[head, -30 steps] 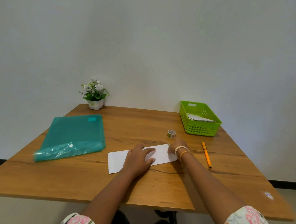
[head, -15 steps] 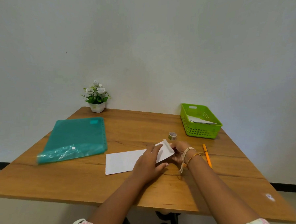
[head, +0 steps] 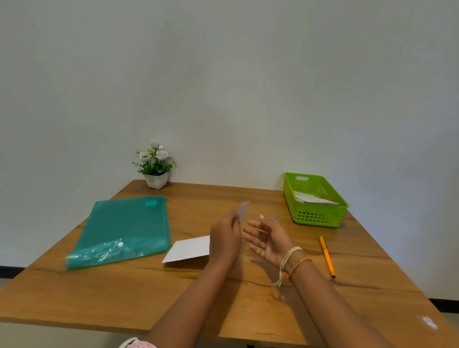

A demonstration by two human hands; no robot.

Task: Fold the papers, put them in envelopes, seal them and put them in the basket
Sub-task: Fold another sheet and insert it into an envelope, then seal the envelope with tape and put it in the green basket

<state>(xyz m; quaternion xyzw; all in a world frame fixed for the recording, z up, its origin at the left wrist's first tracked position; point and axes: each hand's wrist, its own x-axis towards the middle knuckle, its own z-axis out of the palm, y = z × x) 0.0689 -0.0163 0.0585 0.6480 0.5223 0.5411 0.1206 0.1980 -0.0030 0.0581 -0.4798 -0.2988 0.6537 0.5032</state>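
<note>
On the desk, the green basket at the far right already holds one white envelope, so part of the job looks done. Another envelope lies mid-desk, half hidden by the left hand, which pinches a small blurred slip. Beside it the right hand hangs palm-up, empty. Sealing and dropping in the basket probably remain.

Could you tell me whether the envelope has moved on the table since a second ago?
Yes. The envelope was flat; now its right end is lifted by the left hand, up towards the basket.
</note>
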